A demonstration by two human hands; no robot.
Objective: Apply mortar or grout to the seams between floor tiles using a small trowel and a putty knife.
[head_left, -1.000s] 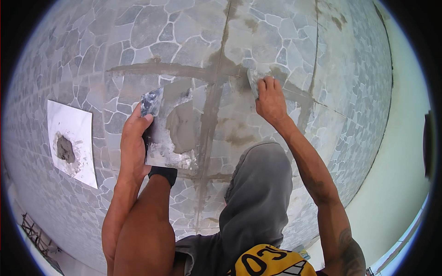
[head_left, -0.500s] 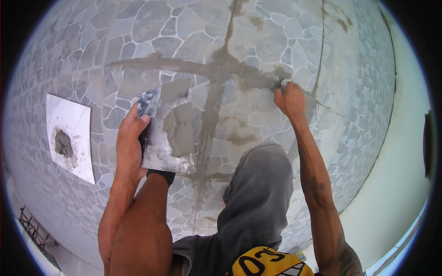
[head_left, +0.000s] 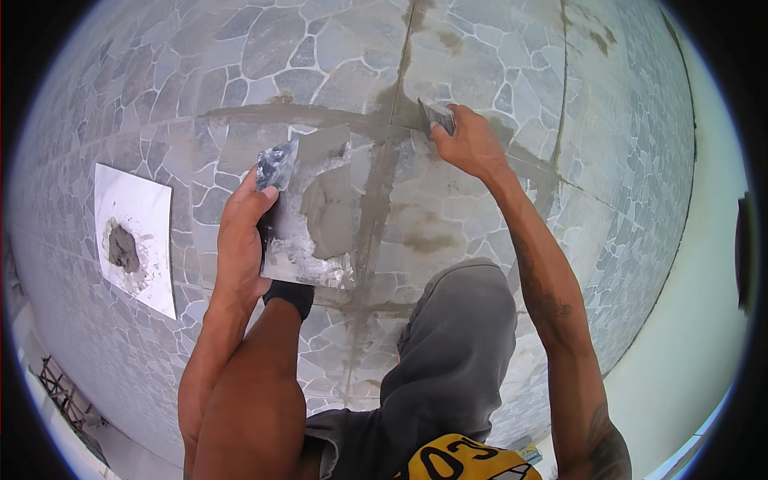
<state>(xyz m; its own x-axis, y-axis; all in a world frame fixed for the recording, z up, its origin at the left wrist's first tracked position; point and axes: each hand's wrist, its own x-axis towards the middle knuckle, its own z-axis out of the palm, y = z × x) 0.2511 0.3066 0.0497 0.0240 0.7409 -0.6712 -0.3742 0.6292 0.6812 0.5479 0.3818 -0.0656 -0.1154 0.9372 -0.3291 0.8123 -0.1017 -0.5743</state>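
Observation:
My left hand (head_left: 246,216) is closed on the edge of a smeared metal plate (head_left: 288,260), with my thumb on top. Wet grey grout (head_left: 330,216) lies in a thick patch on that plate. Farther right, my right hand (head_left: 472,140) grips a small flat scraper (head_left: 436,114), its blade at the damp crossing of two tile joints (head_left: 392,124). Wet grout fills these joints and smears onto the stone-patterned tiles (head_left: 276,44) around them. My right fingers partly hide the scraper's grip.
To the left, a white tile piece (head_left: 156,216) bears a mound of grey grout (head_left: 122,248). A pale wall or ledge (head_left: 688,280) borders the floor on the right. My bent knees are close below the work, the right one in grey cloth (head_left: 460,320).
My right hand has drawn the scraper leftward and slightly up along the joint toward the crossing. The plate in my left hand appears slightly farther right and higher as the view shifts.

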